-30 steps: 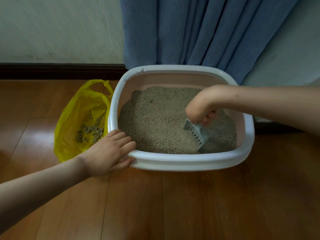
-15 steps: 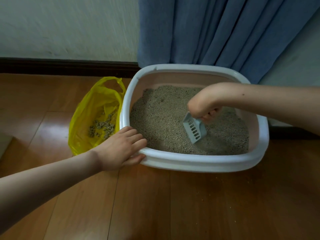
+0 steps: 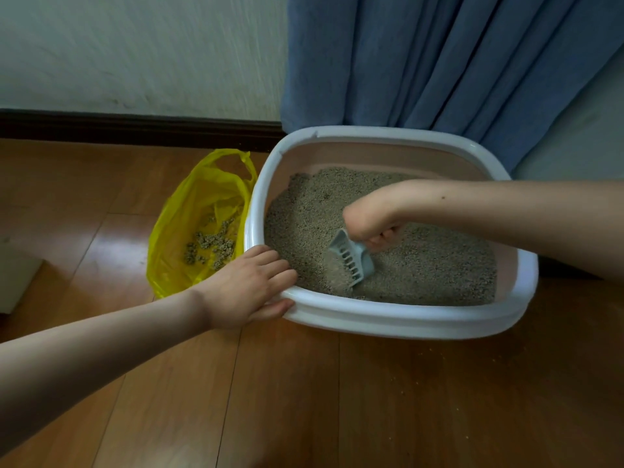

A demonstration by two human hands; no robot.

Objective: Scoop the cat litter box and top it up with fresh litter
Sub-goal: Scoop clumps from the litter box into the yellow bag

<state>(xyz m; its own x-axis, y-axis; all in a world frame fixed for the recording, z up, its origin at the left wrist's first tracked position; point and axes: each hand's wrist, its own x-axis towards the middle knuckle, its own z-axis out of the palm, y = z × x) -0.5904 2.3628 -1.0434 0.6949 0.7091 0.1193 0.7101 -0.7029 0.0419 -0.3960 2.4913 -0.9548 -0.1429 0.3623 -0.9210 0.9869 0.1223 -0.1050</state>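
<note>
A white-rimmed, pink-walled litter box point(image 3: 398, 319) sits on the wooden floor, filled with grey-brown litter point(image 3: 432, 265). My right hand point(image 3: 369, 219) grips the handle of a pale blue slotted scoop point(image 3: 353, 261); the scoop's front edge digs into the litter near the box's front wall. My left hand point(image 3: 246, 288) holds the box's front-left corner, fingers lying over the rim and thumb under it. A yellow plastic bag point(image 3: 189, 231) lies open left of the box with clumps of litter point(image 3: 211, 246) inside.
A blue curtain point(image 3: 439, 62) hangs right behind the box. The white wall and dark baseboard point(image 3: 135, 125) run along the back. A pale object point(image 3: 17, 278) sits at the left edge. Scattered litter grains point(image 3: 422, 366) dot the floor in front of the box.
The scoop has swung from the right middle of the litter toward the front centre and now digs in. My view has shifted left, so the box sits further right. My left hand keeps its hold.
</note>
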